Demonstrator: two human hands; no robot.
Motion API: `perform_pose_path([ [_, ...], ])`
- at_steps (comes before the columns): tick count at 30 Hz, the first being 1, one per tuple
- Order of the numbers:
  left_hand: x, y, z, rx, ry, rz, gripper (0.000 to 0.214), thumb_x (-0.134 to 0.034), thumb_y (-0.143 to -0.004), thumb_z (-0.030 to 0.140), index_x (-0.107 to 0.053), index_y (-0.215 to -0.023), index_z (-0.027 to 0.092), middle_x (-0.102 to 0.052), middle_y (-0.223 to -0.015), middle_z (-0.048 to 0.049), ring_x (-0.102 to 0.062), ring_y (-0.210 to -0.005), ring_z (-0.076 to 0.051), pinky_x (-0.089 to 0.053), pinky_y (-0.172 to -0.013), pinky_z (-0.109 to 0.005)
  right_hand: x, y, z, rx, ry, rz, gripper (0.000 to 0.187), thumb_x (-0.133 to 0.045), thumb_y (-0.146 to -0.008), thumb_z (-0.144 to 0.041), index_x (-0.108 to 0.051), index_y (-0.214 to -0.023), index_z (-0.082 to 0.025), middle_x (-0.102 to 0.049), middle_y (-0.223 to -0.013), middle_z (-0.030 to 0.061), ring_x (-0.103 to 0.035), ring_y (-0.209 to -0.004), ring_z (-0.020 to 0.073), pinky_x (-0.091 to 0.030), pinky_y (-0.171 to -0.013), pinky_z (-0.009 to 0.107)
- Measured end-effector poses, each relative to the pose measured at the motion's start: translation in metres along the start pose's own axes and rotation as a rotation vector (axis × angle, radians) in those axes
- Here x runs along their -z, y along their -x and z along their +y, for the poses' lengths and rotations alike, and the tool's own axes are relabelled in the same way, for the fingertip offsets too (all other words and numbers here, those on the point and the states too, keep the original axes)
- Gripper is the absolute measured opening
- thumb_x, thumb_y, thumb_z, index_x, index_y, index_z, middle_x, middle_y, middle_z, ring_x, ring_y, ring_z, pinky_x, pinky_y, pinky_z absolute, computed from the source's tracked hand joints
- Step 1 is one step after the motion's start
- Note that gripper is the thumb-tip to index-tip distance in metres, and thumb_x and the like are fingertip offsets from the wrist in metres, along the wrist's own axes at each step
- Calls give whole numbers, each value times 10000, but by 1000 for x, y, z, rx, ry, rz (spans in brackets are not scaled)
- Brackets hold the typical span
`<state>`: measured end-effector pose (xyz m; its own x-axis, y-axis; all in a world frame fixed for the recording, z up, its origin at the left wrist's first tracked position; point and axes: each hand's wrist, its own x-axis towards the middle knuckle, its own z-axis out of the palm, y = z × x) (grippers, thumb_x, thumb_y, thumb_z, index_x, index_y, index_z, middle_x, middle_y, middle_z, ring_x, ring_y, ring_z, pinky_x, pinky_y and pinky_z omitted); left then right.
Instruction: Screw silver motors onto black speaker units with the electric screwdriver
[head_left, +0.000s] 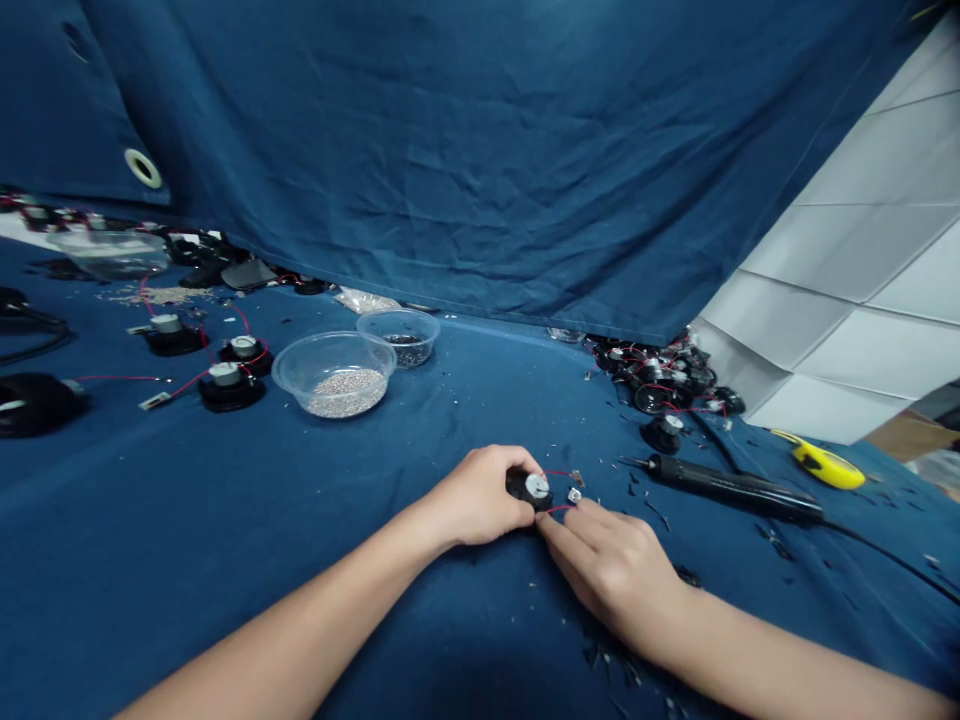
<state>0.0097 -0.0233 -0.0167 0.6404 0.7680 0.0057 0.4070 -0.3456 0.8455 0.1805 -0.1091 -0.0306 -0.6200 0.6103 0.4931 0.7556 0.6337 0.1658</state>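
While a dark blue cloth (225, 560) covers the bench, several black round parts with silver caps and red wires (231, 392) stand near its far left edge, and behind them lies a scatter of other dark pieces. Right of these stands a clear plastic bowl with silver grains (289, 370), and just behind it a smaller clear bowl with dark grains (397, 322).

In the middle of the near bench, the left hand (472, 497) is clamped around a black round part (525, 489), with its silver cap (536, 487) facing up. This part lies just to the right of the left hand's fingers, between both hands. The fingertips of the right hand (615, 570) come from the lower right and reach the thin red wire (556, 509) beside the part, but I cannot tell if they pinch it. The right hand is nearer to the small metal tab (574, 495), which lies just right of the cap.

Farther right, a black soldering iron (731, 488) lies along the bench, and its long axis points left toward the hands. Behind it is a heap of more wired black parts (656, 385), and a yellow tool (821, 462) lies near the far right edge.
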Motion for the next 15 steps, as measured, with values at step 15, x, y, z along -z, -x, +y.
perform_pose_path([
  [15,2,1,2,49,6,-19,293,-633,-625,195,-638,-918,209,-653,-848,4,-581,-790,-183,-414,-665,-246,30,4,9,-742,-652,-149,283,-581,-819,-332,-694,-1042,-200,-405,-532,-54,-386,-506,111,-350,-532,244],
])
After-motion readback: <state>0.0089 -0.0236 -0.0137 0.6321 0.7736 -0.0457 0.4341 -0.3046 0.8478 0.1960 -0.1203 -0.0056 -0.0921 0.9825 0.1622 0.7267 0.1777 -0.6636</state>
